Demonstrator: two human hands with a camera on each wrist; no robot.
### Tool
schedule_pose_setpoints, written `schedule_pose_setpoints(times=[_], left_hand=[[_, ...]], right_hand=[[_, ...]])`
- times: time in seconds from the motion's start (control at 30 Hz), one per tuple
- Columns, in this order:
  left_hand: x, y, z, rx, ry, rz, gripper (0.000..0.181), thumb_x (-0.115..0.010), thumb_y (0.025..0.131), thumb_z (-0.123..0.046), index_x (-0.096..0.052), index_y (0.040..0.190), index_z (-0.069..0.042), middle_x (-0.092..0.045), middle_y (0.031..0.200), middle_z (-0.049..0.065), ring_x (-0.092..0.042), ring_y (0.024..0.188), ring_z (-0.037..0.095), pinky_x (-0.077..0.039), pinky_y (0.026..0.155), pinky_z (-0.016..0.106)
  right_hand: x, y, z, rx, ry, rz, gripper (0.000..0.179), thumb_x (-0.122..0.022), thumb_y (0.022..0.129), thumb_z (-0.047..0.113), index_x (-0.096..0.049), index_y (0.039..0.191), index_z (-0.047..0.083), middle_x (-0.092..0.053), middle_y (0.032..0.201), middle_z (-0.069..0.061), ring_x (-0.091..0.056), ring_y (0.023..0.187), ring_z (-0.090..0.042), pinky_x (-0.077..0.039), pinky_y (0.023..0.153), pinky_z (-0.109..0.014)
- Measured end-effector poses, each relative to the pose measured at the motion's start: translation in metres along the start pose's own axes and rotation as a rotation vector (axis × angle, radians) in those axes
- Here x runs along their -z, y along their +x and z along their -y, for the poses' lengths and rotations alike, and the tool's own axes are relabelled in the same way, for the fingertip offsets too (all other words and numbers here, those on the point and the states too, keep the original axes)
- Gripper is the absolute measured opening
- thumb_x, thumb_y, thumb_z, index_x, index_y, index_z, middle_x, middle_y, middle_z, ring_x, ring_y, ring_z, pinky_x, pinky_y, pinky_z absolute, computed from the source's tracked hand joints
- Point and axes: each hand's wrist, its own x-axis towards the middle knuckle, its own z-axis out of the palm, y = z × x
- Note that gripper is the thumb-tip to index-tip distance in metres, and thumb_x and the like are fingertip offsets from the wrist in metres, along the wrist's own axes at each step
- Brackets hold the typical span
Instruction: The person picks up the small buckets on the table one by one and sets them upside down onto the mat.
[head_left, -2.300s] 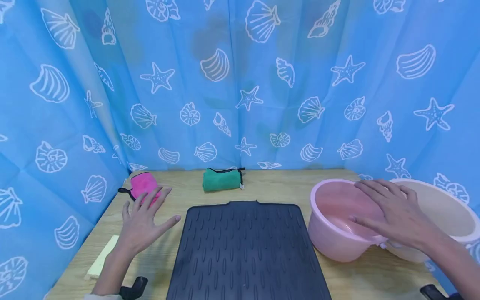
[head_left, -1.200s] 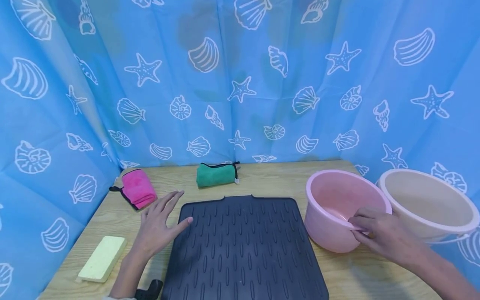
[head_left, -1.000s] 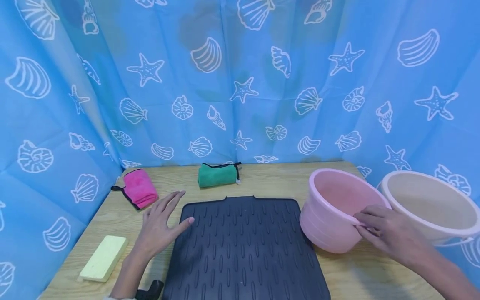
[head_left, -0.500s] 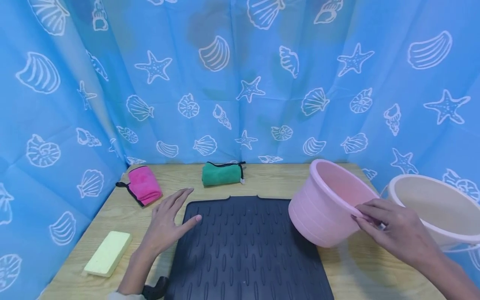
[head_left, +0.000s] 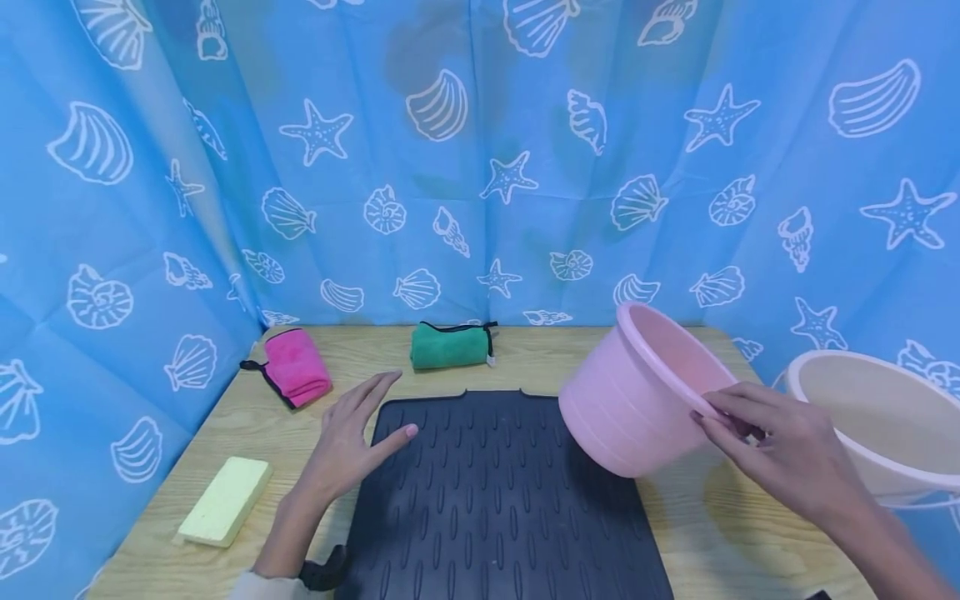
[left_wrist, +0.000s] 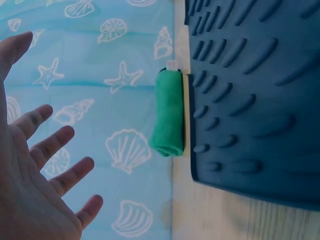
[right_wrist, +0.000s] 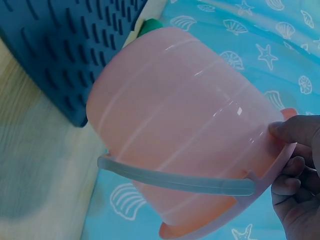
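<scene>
My right hand (head_left: 783, 442) pinches the rim of a pink bucket (head_left: 630, 408), thumb outside and fingers curled at the edge. The bucket is tilted, its mouth facing up and to the right, and it overlaps the right side of a dark ribbed mat (head_left: 487, 492). A pale handle (right_wrist: 180, 181) hangs along the bucket's side in the right wrist view. My left hand (head_left: 352, 442) hovers over the mat's left edge, fingers spread and holding nothing. Beyond it lies a folded pink cloth (head_left: 296, 367) with black trim.
A rolled green cloth (head_left: 450, 346) lies behind the mat. On the left of the wooden table (head_left: 375, 358) is a pale yellow sponge block (head_left: 227, 502). A cream bucket (head_left: 885, 417) stands at the far right. Blue shell-print curtain (head_left: 360, 117) encloses the back and sides.
My right hand came down onto the pink bucket's rim, gripped it, tilted it, and carried it left over the mat's edge. My left hand stays spread, shifted slightly right in view.
</scene>
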Motion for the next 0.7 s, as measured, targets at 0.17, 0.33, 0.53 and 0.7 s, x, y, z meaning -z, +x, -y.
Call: schedule_pose_setpoints(times=[0.17, 0.33, 0.53, 0.7], left_hand=[[-0.003, 0.003, -0.004, 0.008, -0.023, 0.008, 0.079, -0.061, 0.09, -0.063, -0.03, 0.157, -0.036, -0.032, 0.159, 0.002, -0.026, 0.146, 0.03, -0.013, 0.107, 0.072], [-0.006, 0.007, -0.011, -0.002, -0.056, 0.017, 0.08, -0.062, 0.089, -0.062, -0.03, 0.158, -0.034, -0.032, 0.16, 0.004, -0.025, 0.146, 0.032, -0.012, 0.108, 0.071], [-0.01, 0.011, -0.017, -0.007, -0.087, 0.026, 0.08, -0.061, 0.09, -0.062, -0.029, 0.158, -0.036, -0.029, 0.161, 0.002, -0.023, 0.147, 0.033, -0.012, 0.11, 0.071], [-0.015, 0.014, -0.021, 0.004, -0.113, 0.04, 0.079, -0.06, 0.09, -0.064, -0.026, 0.157, -0.041, -0.027, 0.162, 0.001, -0.022, 0.147, 0.033, -0.013, 0.11, 0.071]], right_hand=[[-0.007, 0.006, 0.004, -0.023, 0.028, -0.023, 0.024, -0.081, 0.071, 0.0, -0.079, 0.093, 0.009, -0.063, 0.083, 0.011, -0.047, 0.068, 0.007, -0.038, 0.056, -0.011], [-0.012, 0.009, 0.006, -0.019, 0.044, -0.064, 0.023, -0.081, 0.072, 0.0, -0.079, 0.094, 0.009, -0.06, 0.079, 0.011, -0.045, 0.066, 0.005, -0.035, 0.054, -0.012], [-0.018, 0.011, 0.01, -0.053, 0.016, -0.068, 0.027, -0.084, 0.068, -0.001, -0.08, 0.093, 0.007, -0.057, 0.076, 0.012, -0.044, 0.064, 0.002, -0.032, 0.053, -0.011], [-0.023, 0.015, 0.012, -0.062, 0.04, -0.088, 0.025, -0.084, 0.069, -0.003, -0.079, 0.092, 0.005, -0.056, 0.075, 0.01, -0.044, 0.064, 0.001, -0.031, 0.052, -0.012]])
